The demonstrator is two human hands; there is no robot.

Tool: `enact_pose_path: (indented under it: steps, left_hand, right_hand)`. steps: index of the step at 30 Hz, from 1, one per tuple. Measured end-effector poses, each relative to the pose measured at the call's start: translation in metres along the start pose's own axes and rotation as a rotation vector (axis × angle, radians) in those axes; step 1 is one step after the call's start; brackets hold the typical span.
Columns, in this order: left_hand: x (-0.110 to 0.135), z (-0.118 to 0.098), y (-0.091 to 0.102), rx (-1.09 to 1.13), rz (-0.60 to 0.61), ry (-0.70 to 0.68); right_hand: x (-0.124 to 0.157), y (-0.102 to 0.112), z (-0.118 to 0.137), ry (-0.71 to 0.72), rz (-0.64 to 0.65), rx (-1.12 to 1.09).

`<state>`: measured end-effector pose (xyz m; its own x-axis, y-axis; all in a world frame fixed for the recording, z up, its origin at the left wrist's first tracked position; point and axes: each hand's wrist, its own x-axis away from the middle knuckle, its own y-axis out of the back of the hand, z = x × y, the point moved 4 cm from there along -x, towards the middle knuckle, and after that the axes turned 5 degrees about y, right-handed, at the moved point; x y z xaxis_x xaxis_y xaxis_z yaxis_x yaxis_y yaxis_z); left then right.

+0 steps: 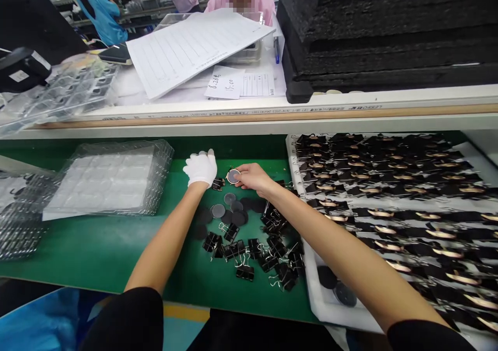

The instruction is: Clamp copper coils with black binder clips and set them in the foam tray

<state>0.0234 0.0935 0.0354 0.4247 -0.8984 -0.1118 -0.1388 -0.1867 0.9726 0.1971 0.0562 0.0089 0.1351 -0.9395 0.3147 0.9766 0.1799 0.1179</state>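
Green table: tray, clipped pieces done; left of tray, clips, discs pending; right hand pinches rimmed disc; left hand, fingers splayed.

My gloved left hand: white fabric
My held round disc: grey, pale rim
Flat surface: green
Binder clips, surface's near edge: black, silver handles

Both arms extend forward, gloved left hand splayed, bare right hand pinched.
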Motion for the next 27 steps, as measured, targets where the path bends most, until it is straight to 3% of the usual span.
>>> enact_pose_path:
  steps: [6,17,27]
  left_hand:
    - [-0.003,0.012,-0.007,0.009,-0.027,0.043]
    - [0.002,0.017,-0.007,0.038,-0.157,0.046]
    - [0.0,0.02,-0.011,0.079,-0.159,0.043]
  right_hand:
    - [0.0,0.005,-0.002,-0.009,-0.012,0.033]
    - [0.002,-0.017,0.0,-0.154,0.097,0.022]
    - [0.0,-0.029,0.002,-0.167,0.041,0.18]
